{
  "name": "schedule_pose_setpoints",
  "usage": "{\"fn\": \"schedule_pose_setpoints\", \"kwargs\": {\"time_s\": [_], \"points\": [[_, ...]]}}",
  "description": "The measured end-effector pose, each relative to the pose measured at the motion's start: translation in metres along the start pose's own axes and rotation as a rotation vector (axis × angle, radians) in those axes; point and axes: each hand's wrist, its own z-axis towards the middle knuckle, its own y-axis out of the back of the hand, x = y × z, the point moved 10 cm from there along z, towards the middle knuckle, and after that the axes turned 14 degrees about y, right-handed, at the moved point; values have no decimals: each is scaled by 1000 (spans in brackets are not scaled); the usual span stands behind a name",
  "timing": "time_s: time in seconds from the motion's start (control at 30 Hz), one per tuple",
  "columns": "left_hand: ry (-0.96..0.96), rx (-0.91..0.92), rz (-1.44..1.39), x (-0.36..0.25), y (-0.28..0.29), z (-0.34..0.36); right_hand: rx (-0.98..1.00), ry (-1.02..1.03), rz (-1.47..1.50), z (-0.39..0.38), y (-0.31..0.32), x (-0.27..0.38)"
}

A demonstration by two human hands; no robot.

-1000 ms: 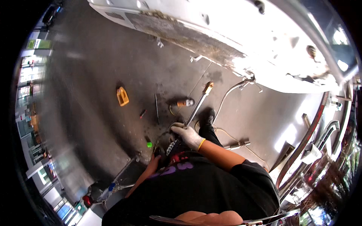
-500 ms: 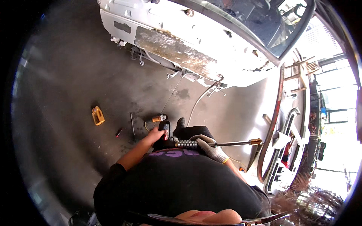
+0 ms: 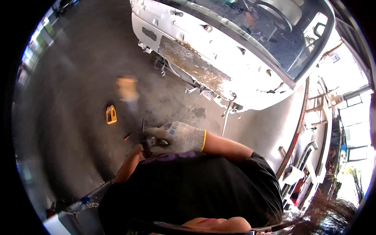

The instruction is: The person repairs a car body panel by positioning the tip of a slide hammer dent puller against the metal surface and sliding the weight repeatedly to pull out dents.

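Observation:
A gloved right hand (image 3: 176, 137), in grey knit with a yellow cuff, reaches across my chest. Its fingers curl round the dark part of a dent puller (image 3: 146, 149). My bare left hand (image 3: 135, 154) is at the handle end of that tool, close against the glove; its fingers are mostly hidden. Past the hands, a smeared orange-brown block (image 3: 127, 87) with a greyish lower end appears to be the tool's copper-coloured tip, blurred by motion. The tool's rod and coiled sleeve cannot be made out clearly.
The white vehicle front (image 3: 219, 55), with a bare, stained patch, stands ahead below its windscreen. On the floor lie a yellow jug (image 3: 111, 115), a small red-and-black tool (image 3: 127, 136) and a thin rod (image 3: 143, 124). Loose body parts (image 3: 299, 168) stand along the right side.
My right hand has moved left toward my left hand. The tool's tip has swung from the right side to the upper left. The view has shifted, and the glove now hides the orange floor tool.

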Motion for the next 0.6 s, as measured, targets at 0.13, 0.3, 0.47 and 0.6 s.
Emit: {"fn": "schedule_pose_setpoints", "kwargs": {"time_s": [0.13, 0.3, 0.47, 0.6], "points": [[68, -32, -124, 31, -27, -21, -252, 795, -87, -39, 75, 105], [121, -41, -225, 53, -71, -38, -464, 1117, 17, -108, 117, 156], [123, 31, -203, 46, -98, -23, -467, 1105, 56, -113, 109, 156], [108, 90, -193, 45, -111, -10, -427, 1078, 59, -100, 101, 167]]}}
